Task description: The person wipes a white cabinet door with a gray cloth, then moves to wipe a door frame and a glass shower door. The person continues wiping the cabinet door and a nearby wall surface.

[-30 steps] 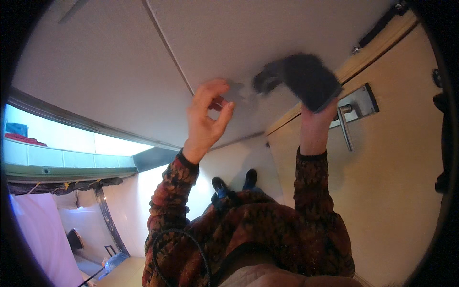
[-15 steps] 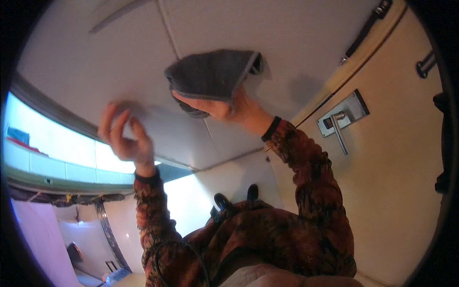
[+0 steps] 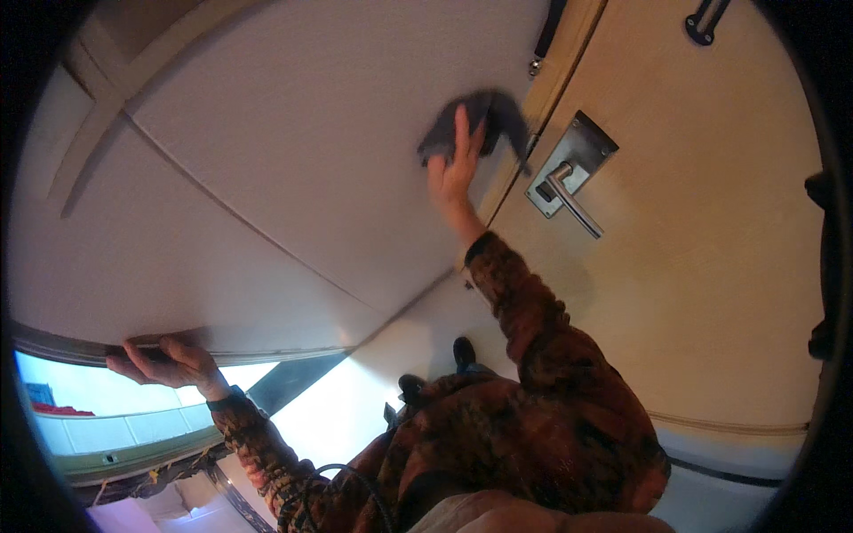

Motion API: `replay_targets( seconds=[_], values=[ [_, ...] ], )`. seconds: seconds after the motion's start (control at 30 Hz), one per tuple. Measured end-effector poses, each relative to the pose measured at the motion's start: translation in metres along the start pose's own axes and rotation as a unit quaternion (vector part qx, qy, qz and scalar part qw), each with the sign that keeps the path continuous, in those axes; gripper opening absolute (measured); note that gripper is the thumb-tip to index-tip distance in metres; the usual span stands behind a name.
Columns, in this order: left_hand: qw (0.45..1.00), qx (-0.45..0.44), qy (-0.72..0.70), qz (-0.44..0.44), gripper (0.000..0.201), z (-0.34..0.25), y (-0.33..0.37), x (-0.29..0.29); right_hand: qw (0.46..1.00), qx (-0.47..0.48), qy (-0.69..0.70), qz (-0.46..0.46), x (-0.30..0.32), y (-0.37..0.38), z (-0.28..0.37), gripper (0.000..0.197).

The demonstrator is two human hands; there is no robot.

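Note:
A large pale panel (image 3: 329, 151) fills the upper left, with thin seam lines across it. My right hand (image 3: 455, 173) is raised to its right part, fingers spread over a dark grey cloth (image 3: 504, 115) pressed on the surface. The cloth is smeared by motion, and one corner hangs toward the wooden frame. At the lower left, my left hand (image 3: 178, 362) grips the panel's lower edge, fingers curled at the rim. Part of that grip lies in shadow.
To the right stands a light wood door (image 3: 693, 240) with a metal lever handle (image 3: 573, 202) close to my right forearm. A dark bar handle (image 3: 702, 28) is higher up. Past the left edge, a bright opening shows a pale ledge (image 3: 133, 428). My shoes (image 3: 464, 354) are below.
My right hand has moved the cloth rightward across the panel, close to the wooden frame. My left hand, raised and free before, has come down to the panel's edge. The view has turned.

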State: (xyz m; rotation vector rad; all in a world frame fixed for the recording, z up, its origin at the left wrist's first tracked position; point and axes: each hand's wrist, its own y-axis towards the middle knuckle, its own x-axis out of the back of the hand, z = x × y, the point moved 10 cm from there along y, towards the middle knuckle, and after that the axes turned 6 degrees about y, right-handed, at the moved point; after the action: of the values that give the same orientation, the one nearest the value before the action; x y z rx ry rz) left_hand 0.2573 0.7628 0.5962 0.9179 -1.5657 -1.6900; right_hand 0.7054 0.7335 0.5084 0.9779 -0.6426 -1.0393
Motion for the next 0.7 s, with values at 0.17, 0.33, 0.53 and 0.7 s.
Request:
replay_targets(
  seconds=[0.17,0.33,0.53,0.7],
  values=[
    [0.999,-0.032,0.002,0.029,0.042,-0.007,0.004,0.002,0.991,-0.086,-0.08,0.061,0.022,-0.033,-0.061,0.069],
    [0.999,-0.028,-0.027,0.026,0.044,0.001,0.001,0.004,0.973,-0.174,-0.128,-0.077,0.062,-0.029,-0.106,0.052],
    [0.999,-0.025,-0.02,-0.007,0.041,0.013,-0.011,0.011,0.862,-0.464,0.161,-0.124,0.027,-0.174,-0.116,0.048],
    [0.998,-0.008,-0.046,-0.043,0.044,0.022,-0.019,0.011,0.666,-0.709,0.187,-0.139,-0.012,-0.283,-0.074,0.036]
  ],
)
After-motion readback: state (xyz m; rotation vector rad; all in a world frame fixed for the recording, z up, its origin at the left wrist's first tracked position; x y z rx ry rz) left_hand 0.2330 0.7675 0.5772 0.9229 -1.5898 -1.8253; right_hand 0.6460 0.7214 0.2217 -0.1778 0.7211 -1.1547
